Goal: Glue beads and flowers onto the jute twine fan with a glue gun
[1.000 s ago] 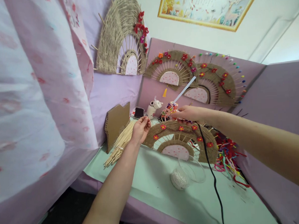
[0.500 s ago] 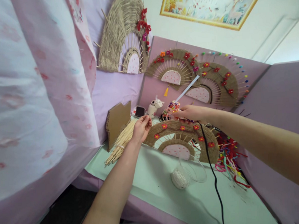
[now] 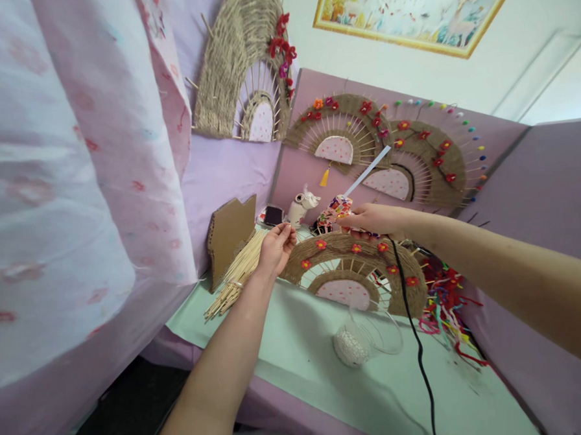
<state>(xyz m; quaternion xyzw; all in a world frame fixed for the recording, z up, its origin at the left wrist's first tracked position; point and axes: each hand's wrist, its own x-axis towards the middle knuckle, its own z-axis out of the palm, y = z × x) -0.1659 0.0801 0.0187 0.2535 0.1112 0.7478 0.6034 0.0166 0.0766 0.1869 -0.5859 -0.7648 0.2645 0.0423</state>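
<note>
My right hand (image 3: 376,219) is wrapped round a glue gun (image 3: 337,208) covered in colourful patterned cloth. A pale glue stick (image 3: 368,169) sticks up from it, and a black cord (image 3: 416,341) hangs down below my hand. To the left, my left hand (image 3: 278,244) is closed in a pinch, thumb against fingertips; whatever it holds is too small to make out. Just below both hands stands a woven twine fan (image 3: 409,257) with red flowers and a dotted half-round centre. In front of it sits a small clear basket of white beads (image 3: 350,345).
Thin bamboo sticks (image 3: 237,272) and a cardboard piece (image 3: 230,237) lie at left, near a white bottle-like figure (image 3: 300,207) and a dark ink pad (image 3: 272,215). Fuzzy coloured stems (image 3: 448,300) pile up at right. More twine fans (image 3: 241,71) hang behind, beside a curtain (image 3: 73,157).
The view has shifted very slightly, moving the scene a little to the right. Both hands keep their grips and places.
</note>
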